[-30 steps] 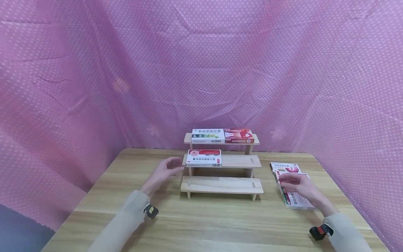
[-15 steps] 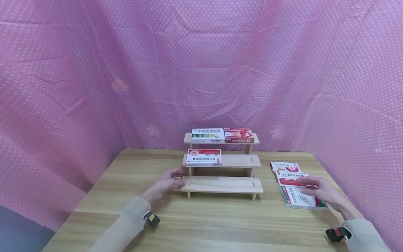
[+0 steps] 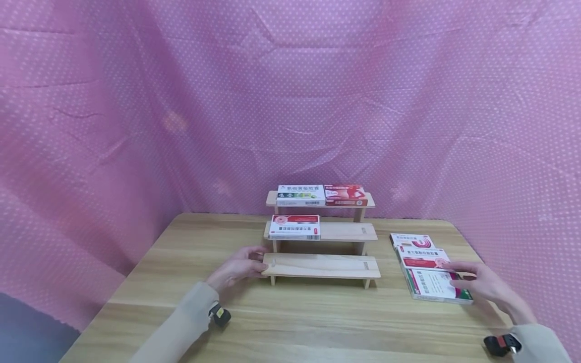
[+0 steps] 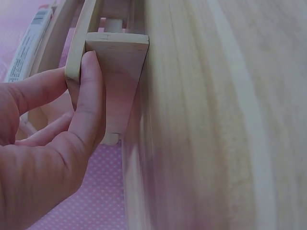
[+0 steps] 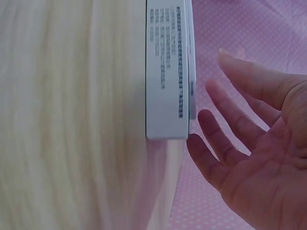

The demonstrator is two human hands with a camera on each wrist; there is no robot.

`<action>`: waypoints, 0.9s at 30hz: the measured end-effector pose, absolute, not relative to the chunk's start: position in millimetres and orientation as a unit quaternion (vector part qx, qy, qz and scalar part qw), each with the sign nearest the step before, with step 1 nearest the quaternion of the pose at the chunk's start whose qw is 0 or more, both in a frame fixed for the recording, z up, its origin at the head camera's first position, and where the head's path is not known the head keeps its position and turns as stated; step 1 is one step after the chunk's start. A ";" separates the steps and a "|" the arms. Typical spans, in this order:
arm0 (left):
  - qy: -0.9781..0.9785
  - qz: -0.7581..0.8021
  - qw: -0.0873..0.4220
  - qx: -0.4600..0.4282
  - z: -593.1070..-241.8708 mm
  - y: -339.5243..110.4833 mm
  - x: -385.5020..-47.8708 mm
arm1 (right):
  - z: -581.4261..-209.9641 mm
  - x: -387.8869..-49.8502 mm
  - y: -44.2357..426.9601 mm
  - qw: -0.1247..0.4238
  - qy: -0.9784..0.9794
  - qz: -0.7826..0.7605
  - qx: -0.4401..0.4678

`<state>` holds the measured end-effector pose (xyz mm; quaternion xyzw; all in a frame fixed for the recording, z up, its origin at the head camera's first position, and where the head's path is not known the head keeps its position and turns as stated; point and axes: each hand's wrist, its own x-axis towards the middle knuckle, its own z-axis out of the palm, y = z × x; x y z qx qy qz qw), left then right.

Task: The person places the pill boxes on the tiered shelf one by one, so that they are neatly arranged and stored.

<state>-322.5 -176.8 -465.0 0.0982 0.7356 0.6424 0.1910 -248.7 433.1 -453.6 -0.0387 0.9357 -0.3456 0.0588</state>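
1. Boxes (image 3: pixel 294 228), three, lay placed on the upper two tiers (image 3: pixel 347 232).
2. Three unshelved boxes (image 3: pixel 432 284) lay rightward on the table (image 3: pixel 313 322).
3. My left hand (image 3: pixel 237 268) pinched the lowest tier (image 3: pixel 320 263); my right hand (image 3: pixel 485 283) spread loosely, holding nothing.

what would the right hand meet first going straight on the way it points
Likely the red-and-white box, just ahead of the right hand in the head view; depth is unclear, so the green-edged box might come first.
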 end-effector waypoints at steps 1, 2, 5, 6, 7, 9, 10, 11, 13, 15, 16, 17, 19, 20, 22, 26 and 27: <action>0.734 0.644 0.193 0.095 -464.6 -176.3 -322.5 | -453.6 -248.3 434.2 0.063 0.936 -0.344 -0.032; 0.733 0.645 0.194 0.093 -464.1 -176.1 -322.3 | -453.5 -248.1 435.1 0.068 0.937 -0.343 -0.025; 0.735 0.644 0.194 0.087 -463.7 -175.7 -321.6 | -453.6 -247.2 435.9 0.084 0.933 -0.350 -0.016; 0.735 0.645 0.194 0.084 -463.8 -175.7 -321.3 | -454.0 -246.9 435.5 0.087 0.931 -0.354 -0.017; 0.735 0.644 0.194 0.084 -463.9 -175.7 -320.9 | -454.4 -246.6 434.9 0.090 0.929 -0.358 -0.019; 0.736 0.643 0.193 0.084 -464.3 -175.9 -320.5 | -455.3 -245.8 433.1 0.092 0.925 -0.367 -0.030; 0.736 0.643 0.192 0.084 -464.4 -175.9 -320.1 | -455.7 -245.5 432.1 0.091 0.925 -0.368 -0.035; 0.736 0.643 0.192 0.084 -464.6 -175.9 -319.8 | -455.8 -245.1 431.1 0.092 0.924 -0.370 -0.041; 0.738 0.641 0.192 0.088 -465.3 -176.4 -319.7 | -455.4 -244.7 429.4 0.097 0.923 -0.370 -0.049; 0.740 0.638 0.191 0.093 -465.7 -177.0 -319.7 | -455.0 -244.7 428.1 0.102 0.924 -0.364 -0.056; 0.742 0.635 0.191 0.095 -465.8 -177.2 -319.6 | -455.0 -244.6 427.5 0.104 0.927 -0.356 -0.061; 0.744 0.634 0.190 0.097 -466.1 -177.3 -319.7 | -455.1 -244.2 427.0 0.106 0.929 -0.347 -0.069; 0.747 0.630 0.189 0.099 -466.2 -177.1 -319.6 | -456.3 -243.6 426.3 0.103 0.934 -0.328 -0.096; 0.748 0.629 0.189 0.098 -466.0 -176.7 -319.6 | -457.0 -242.6 426.2 0.100 0.936 -0.318 -0.112; 0.749 0.628 0.188 0.096 -465.6 -175.7 -319.8 | -457.4 -240.5 425.0 0.101 0.937 -0.306 -0.136; 0.748 0.629 0.189 0.097 -463.2 -174.1 -320.2 | -456.2 -236.7 422.2 0.113 0.938 -0.290 -0.151; 0.749 0.627 0.189 0.101 -462.5 -173.8 -319.7 | -455.6 -236.4 420.8 0.117 0.939 -0.289 -0.146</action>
